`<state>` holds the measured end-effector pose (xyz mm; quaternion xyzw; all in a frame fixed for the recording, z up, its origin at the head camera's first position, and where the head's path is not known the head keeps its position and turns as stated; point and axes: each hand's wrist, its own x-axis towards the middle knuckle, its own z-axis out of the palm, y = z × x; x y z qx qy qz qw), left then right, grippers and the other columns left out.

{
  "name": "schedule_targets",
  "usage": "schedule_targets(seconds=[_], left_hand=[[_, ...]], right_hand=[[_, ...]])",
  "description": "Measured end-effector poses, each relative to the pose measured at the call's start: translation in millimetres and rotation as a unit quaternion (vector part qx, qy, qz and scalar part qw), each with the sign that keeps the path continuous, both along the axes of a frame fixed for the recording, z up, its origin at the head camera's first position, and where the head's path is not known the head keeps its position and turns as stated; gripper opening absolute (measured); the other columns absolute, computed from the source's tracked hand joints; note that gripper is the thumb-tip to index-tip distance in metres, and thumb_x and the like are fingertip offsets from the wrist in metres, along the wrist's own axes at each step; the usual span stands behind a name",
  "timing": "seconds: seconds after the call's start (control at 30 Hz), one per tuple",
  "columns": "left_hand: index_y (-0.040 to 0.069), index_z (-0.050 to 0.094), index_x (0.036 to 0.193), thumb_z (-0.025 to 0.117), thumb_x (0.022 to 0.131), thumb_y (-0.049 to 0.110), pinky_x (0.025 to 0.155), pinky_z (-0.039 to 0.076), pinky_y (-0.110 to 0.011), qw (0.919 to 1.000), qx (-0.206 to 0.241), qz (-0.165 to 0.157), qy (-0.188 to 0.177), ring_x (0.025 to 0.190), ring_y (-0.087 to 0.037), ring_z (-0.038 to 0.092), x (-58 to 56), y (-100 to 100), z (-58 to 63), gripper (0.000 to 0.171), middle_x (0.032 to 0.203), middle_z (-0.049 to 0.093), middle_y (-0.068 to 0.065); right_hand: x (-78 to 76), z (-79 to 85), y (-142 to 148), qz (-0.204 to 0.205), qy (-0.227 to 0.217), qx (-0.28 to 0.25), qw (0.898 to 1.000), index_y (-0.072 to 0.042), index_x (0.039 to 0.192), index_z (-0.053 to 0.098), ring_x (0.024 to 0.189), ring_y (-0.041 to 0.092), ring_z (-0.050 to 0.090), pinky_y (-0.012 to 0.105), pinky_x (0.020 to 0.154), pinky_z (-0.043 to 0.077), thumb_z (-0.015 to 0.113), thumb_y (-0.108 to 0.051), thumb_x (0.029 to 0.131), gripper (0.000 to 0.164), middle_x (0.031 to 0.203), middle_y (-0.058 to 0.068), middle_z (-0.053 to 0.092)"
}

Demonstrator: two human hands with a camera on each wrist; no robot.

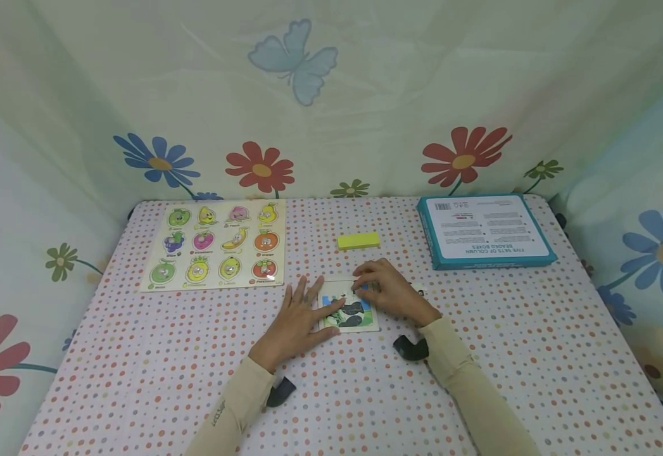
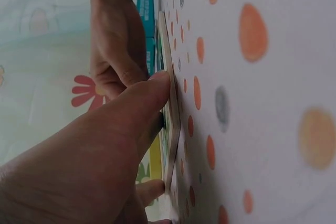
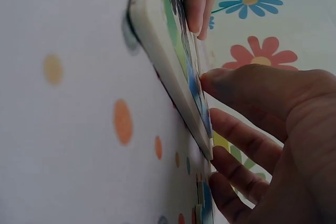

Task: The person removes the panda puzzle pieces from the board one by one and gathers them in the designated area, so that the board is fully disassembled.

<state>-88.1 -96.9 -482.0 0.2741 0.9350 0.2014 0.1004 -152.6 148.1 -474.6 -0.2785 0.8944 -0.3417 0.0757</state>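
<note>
Head view: L hand (image 1: 296, 322) spread on panda puzzle (image 1: 365, 322), ctr of dotted table (image 1: 342, 399); R hand (image 1: 392, 291) bent at its far-R corner, can't tell if pinching. Risk: uneven R push skews puzzle.

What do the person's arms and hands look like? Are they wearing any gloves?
No gloves: the left hand and right hand are bare. Both arms have long beige sleeves. The left sleeve has small dark lettering, too tiny to read surely; the right sleeve shows none. A curved black piece shows beside each wrist.
</note>
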Motion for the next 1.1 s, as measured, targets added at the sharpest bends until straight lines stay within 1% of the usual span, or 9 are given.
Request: schedule_targets(seconds=[0.17, 0.3, 0.47, 0.53, 0.7, 0.77, 0.83, 0.97, 1.1], left_hand=[[0.039, 0.038, 0.146, 0.049, 0.094, 0.057, 0.112, 0.003, -0.063, 1.0, -0.005, 0.0, -0.006, 0.145, -0.043, -0.003, 0.4, -0.1, -0.7, 0.056, 0.161, 0.004, -0.011], [0.04, 0.037, 0.146, 0.049, 0.094, 0.057, 0.113, 0.003, -0.063, 0.9999, -0.007, 0.001, -0.011, 0.145, -0.042, -0.004, 0.5, 0.0, -1.6, 0.057, 0.161, 0.003, -0.01], [0.04, 0.037, 0.146, 0.049, 0.093, 0.057, 0.113, 0.003, -0.062, 0.9999, -0.008, 0.002, -0.008, 0.145, -0.042, -0.004, 0.4, 0.2, -2.4, 0.057, 0.161, 0.003, -0.01], [0.04, 0.037, 0.146, 0.049, 0.093, 0.057, 0.113, 0.003, -0.062, 0.9999, -0.008, 0.002, -0.006, 0.145, -0.041, -0.004, 0.4, 0.3, -2.7, 0.057, 0.161, 0.003, -0.01], [0.039, 0.037, 0.146, 0.048, 0.094, 0.058, 0.113, 0.002, -0.062, 0.9999, -0.008, 0.002, -0.006, 0.145, -0.041, -0.004, 0.3, 0.6, -2.6, 0.057, 0.161, 0.003, -0.01], [0.038, 0.038, 0.146, 0.048, 0.094, 0.057, 0.113, 0.003, -0.063, 1.0, -0.006, 0.001, -0.004, 0.145, -0.042, -0.004, 0.4, 0.5, -2.1, 0.057, 0.161, 0.004, -0.011], [0.038, 0.038, 0.146, 0.047, 0.094, 0.057, 0.113, 0.003, -0.063, 1.0, -0.006, 0.001, -0.005, 0.145, -0.042, -0.004, 0.5, 0.5, -1.2, 0.056, 0.161, 0.004, -0.011], [0.038, 0.038, 0.146, 0.047, 0.094, 0.058, 0.113, 0.002, -0.063, 1.0, -0.006, 0.002, -0.007, 0.145, -0.041, -0.003, 0.0, 0.5, 0.1, 0.057, 0.161, 0.003, -0.01], [0.038, 0.038, 0.146, 0.047, 0.094, 0.058, 0.113, 0.003, -0.063, 1.0, -0.007, 0.003, -0.005, 0.145, -0.041, -0.003, -0.4, 0.6, 0.2, 0.057, 0.161, 0.004, -0.011]], right_hand=[[0.9, 0.4, 0.2, 0.0, -0.018, -0.003, 1.0, -0.015, 0.095, 0.075, 0.115, 0.026, 0.046, 0.049, 0.096, 0.041, 0.07, -0.011, 0.087, 0.01, 0.124, 0.006, 0.058], [2.3, 1.2, 1.2, 0.001, -0.021, -0.005, 1.0, -0.016, 0.095, 0.075, 0.112, 0.026, 0.047, 0.049, 0.094, 0.041, 0.07, -0.012, 0.087, 0.01, 0.119, 0.006, 0.059], [3.0, 2.7, 3.8, 0.001, -0.021, -0.011, 1.0, -0.016, 0.096, 0.075, 0.112, 0.025, 0.048, 0.05, 0.096, 0.041, 0.07, -0.012, 0.088, 0.011, 0.115, 0.004, 0.061], [2.9, 3.3, 5.0, -0.003, -0.03, -0.017, 0.999, -0.015, 0.1, 0.074, 0.114, 0.025, 0.049, 0.05, 0.098, 0.04, 0.07, -0.012, 0.088, 0.014, 0.116, 0.003, 0.062], [3.0, 4.3, 6.9, -0.011, -0.046, -0.02, 0.999, -0.011, 0.119, 0.067, 0.116, 0.027, 0.05, 0.051, 0.099, 0.041, 0.071, -0.013, 0.087, 0.032, 0.119, 0.006, 0.061], [3.5, 5.3, 7.0, -0.01, -0.041, -0.013, 0.999, -0.009, 0.123, 0.065, 0.116, 0.028, 0.05, 0.052, 0.098, 0.041, 0.071, -0.013, 0.087, 0.037, 0.119, 0.007, 0.06], [3.9, 6.1, 6.6, -0.005, -0.032, -0.004, 0.999, -0.008, 0.123, 0.065, 0.115, 0.028, 0.05, 0.051, 0.097, 0.041, 0.072, -0.012, 0.086, 0.039, 0.118, 0.008, 0.059], [4.6, 7.2, 6.2, 0.004, -0.015, 0.012, 1.0, -0.007, 0.123, 0.065, 0.113, 0.027, 0.049, 0.05, 0.095, 0.042, 0.073, -0.012, 0.085, 0.039, 0.115, 0.007, 0.058], [4.9, 7.6, 6.0, 0.008, -0.011, 0.017, 1.0, -0.007, 0.123, 0.065, 0.112, 0.027, 0.047, 0.049, 0.095, 0.042, 0.073, -0.011, 0.085, 0.039, 0.115, 0.007, 0.058]])
